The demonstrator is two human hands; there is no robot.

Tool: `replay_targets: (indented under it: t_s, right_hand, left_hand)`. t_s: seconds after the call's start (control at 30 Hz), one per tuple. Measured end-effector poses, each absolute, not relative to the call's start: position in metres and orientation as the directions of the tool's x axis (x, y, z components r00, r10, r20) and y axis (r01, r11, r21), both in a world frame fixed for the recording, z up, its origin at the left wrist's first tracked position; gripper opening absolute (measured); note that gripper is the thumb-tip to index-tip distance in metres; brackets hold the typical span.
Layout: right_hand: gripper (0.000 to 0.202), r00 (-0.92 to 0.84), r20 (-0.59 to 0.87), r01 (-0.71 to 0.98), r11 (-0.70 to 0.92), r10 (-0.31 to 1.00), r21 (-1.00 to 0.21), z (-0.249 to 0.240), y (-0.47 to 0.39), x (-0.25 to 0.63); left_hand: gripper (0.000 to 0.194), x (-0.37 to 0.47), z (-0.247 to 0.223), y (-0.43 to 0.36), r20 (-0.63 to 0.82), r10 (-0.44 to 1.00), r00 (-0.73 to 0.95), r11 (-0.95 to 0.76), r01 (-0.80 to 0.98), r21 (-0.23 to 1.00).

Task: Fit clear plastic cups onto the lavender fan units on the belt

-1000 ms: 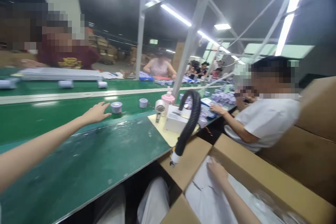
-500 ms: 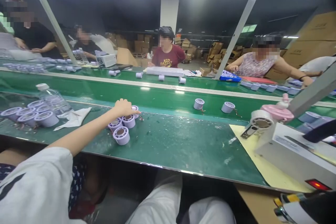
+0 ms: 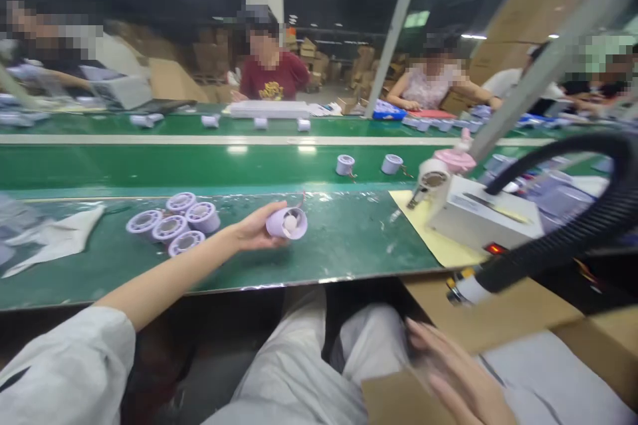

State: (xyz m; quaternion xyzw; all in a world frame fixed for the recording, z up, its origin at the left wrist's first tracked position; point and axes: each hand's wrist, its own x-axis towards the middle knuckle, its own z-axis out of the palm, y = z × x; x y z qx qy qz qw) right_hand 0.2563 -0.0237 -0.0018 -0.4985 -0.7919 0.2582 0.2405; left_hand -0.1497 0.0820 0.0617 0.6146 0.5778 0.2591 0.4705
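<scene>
My left hand is closed around a lavender fan housing, held tilted above the green bench. Its open end faces me, showing a white hub and blades inside, and a thin reddish wire sticks up behind it. Left of that hand, several similar lavender fan housings stand close together on the bench, the nearest partly covered by my forearm. Low on the right, my right hand is blurred, fingers stretched out and apart, beside a cardboard flap. I see nothing held in it.
A white machine with a red lit switch sits on yellow paper, a black ribbed hose arching in front. Two housings rest on the green belt. Crumpled tissue lies left. Co-workers sit across.
My left hand has left the housing group and moved toward me, now gripping one fan housing with its open end facing me. My right hand has come into view. The camera has turned right.
</scene>
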Motion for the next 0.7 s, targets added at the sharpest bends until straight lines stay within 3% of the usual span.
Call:
replay_targets:
  t_s: [0.1, 0.2, 0.27, 0.37, 0.47, 0.6, 0.7]
  right_hand:
    - [0.048, -0.561, 0.343, 0.634, 0.658, 0.753, -0.406, 0.021, -0.025, 0.212]
    - [0.045, -0.542, 0.402, 0.716, 0.656, 0.738, -0.24, 0.033, -0.014, 0.188]
    - [0.036, -0.529, 0.326, 0.755, 0.61, 0.784, -0.24, 0.036, -0.01, 0.188]
    - [0.017, -0.495, 0.166, 0.739, 0.514, 0.853, -0.435, 0.035, -0.014, 0.196]
    - [0.004, -0.412, 0.08, 0.611, 0.34, 0.908, -0.715, 0.035, -0.02, 0.2]
    - [0.026, -0.256, 0.065, 0.402, 0.167, 0.965, -0.9, 0.033, -0.022, 0.196]
    - [0.027, -0.153, 0.036, 0.281, 0.078, 0.988, -0.956, 0.029, -0.02, 0.197]
  left_hand:
    - [0.061, -0.082, 0.039, 0.062, -0.279, 0.815, 0.507, 0.146, 0.286, 0.947]
    - [0.042, -0.039, 0.029, 0.045, -0.295, 0.636, 0.713, 0.191, 0.226, 0.955]
    - [0.032, -0.025, 0.029, 0.038, -0.268, 0.612, 0.744, 0.098, 0.264, 0.959]
    - [0.022, -0.018, 0.03, 0.03, -0.076, 0.736, 0.672, -0.189, 0.312, 0.931]
    - [0.029, -0.016, 0.025, 0.024, 0.059, 0.812, 0.58, -0.304, 0.334, 0.892]
    - [0.061, -0.014, 0.007, 0.021, 0.179, 0.806, 0.565, -0.409, 0.311, 0.858]
    - [0.069, -0.015, -0.002, 0.02, 0.214, 0.751, 0.624, -0.461, 0.265, 0.847]
